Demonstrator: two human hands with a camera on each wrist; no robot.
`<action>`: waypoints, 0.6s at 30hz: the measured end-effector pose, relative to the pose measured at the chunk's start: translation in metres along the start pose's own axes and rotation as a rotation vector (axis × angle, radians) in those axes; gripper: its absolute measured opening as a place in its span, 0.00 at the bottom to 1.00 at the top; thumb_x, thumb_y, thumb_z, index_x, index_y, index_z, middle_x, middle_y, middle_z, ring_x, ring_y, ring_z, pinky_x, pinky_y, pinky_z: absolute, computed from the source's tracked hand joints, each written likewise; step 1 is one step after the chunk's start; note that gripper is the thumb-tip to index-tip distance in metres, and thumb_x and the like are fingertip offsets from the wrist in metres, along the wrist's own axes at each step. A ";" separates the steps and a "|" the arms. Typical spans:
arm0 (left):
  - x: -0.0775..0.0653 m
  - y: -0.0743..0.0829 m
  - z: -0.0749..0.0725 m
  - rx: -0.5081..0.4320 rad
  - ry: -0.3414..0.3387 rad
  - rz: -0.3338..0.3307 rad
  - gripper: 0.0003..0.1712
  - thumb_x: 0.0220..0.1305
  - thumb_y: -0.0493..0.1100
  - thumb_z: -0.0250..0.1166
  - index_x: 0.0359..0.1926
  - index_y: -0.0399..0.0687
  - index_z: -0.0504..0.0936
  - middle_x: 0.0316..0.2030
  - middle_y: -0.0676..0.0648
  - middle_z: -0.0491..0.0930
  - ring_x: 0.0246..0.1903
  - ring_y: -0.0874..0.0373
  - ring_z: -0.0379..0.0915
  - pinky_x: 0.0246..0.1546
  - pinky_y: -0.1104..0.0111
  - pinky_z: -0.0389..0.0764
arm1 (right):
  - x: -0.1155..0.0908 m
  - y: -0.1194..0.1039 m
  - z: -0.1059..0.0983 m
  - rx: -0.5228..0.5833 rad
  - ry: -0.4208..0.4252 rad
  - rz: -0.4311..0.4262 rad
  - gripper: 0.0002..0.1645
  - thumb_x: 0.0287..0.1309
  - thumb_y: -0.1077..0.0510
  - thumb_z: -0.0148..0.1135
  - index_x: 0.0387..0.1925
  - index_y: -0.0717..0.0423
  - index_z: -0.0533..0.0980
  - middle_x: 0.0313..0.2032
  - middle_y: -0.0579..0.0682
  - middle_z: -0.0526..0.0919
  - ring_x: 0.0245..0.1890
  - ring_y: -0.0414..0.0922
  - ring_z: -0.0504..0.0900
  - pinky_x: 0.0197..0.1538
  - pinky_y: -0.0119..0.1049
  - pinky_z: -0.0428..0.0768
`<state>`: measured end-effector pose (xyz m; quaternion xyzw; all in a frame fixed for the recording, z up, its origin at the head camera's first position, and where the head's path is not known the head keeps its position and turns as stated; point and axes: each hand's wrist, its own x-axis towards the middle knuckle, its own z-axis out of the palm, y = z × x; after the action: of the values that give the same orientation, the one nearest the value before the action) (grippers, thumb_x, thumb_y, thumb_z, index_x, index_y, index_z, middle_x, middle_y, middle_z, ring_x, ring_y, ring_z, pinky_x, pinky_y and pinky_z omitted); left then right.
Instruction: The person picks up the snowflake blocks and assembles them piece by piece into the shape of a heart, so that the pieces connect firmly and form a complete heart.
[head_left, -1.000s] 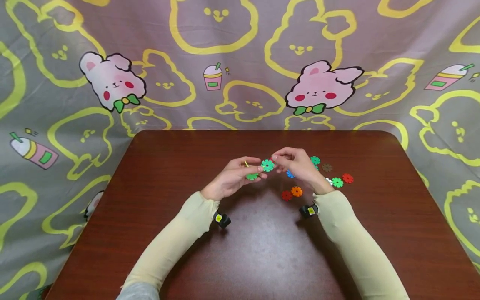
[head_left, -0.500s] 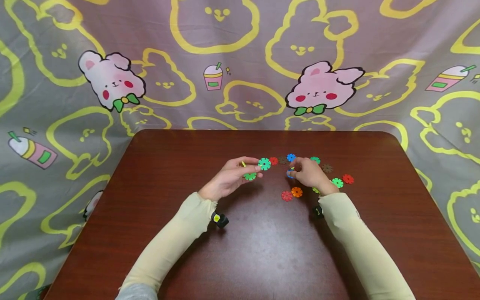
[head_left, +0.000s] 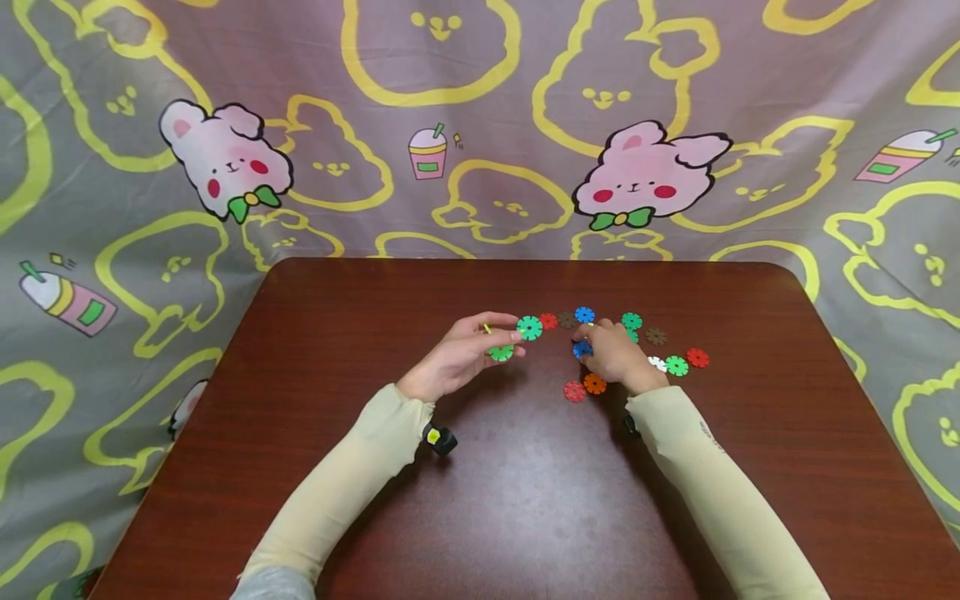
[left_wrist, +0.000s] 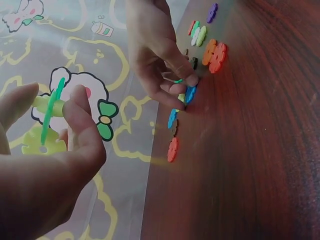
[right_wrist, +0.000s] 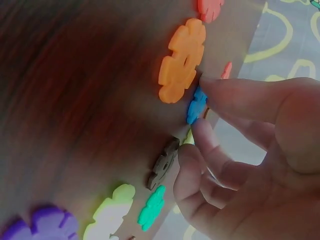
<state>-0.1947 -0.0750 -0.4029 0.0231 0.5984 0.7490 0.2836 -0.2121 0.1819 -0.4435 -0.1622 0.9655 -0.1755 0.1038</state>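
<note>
Raised over the table, my left hand [head_left: 465,350] pinches a joined cluster of notched plastic discs. A green disc [head_left: 529,328] sticks out past the fingertips, and a second green disc [head_left: 501,353] shows lower down. In the left wrist view, a yellow disc [left_wrist: 44,142] hangs at the bottom of the cluster; fingers cover part of the joints. My right hand [head_left: 617,350] is low over the loose discs to the right. Its thumb and a finger pinch a blue disc [right_wrist: 196,106] at opposite edges, down at the tabletop.
Along the back lie a red disc [head_left: 549,321], a brown disc [head_left: 566,320] and another blue disc [head_left: 584,315]. Nearer are an orange disc [head_left: 595,383] and a pinkish-red one [head_left: 574,392]. Rightward lie white [head_left: 657,364] and green discs [head_left: 677,366]. A patterned cloth [head_left: 495,200] borders the brown table [head_left: 480,533].
My right hand has moved away from the left hand's cluster, rightward and down to the blue disc, and its fingers have closed in on it. The left hand has barely shifted.
</note>
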 end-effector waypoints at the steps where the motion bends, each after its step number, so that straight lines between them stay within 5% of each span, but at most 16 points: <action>1: 0.000 0.000 0.000 0.000 -0.001 0.001 0.21 0.63 0.37 0.64 0.56 0.40 0.73 0.55 0.33 0.75 0.36 0.58 0.83 0.42 0.66 0.77 | 0.000 0.000 0.000 0.005 -0.006 0.007 0.21 0.57 0.62 0.63 0.54 0.63 0.76 0.51 0.68 0.76 0.53 0.68 0.70 0.56 0.60 0.70; 9: -0.001 -0.001 0.000 0.034 -0.025 0.044 0.22 0.64 0.37 0.63 0.57 0.40 0.70 0.40 0.46 0.83 0.40 0.57 0.84 0.36 0.69 0.76 | 0.003 -0.001 -0.003 0.039 -0.076 0.051 0.20 0.58 0.61 0.64 0.49 0.67 0.74 0.46 0.65 0.78 0.46 0.59 0.74 0.50 0.53 0.77; 18: -0.002 -0.002 -0.002 0.070 -0.056 0.061 0.23 0.64 0.37 0.63 0.59 0.40 0.71 0.40 0.47 0.83 0.41 0.53 0.83 0.40 0.66 0.77 | 0.006 0.004 -0.006 0.024 -0.129 0.089 0.21 0.57 0.55 0.65 0.44 0.68 0.73 0.43 0.63 0.76 0.44 0.57 0.72 0.45 0.48 0.75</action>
<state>-0.1934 -0.0770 -0.4043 0.0719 0.6153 0.7348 0.2763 -0.2199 0.1855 -0.4407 -0.1286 0.9608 -0.1715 0.1756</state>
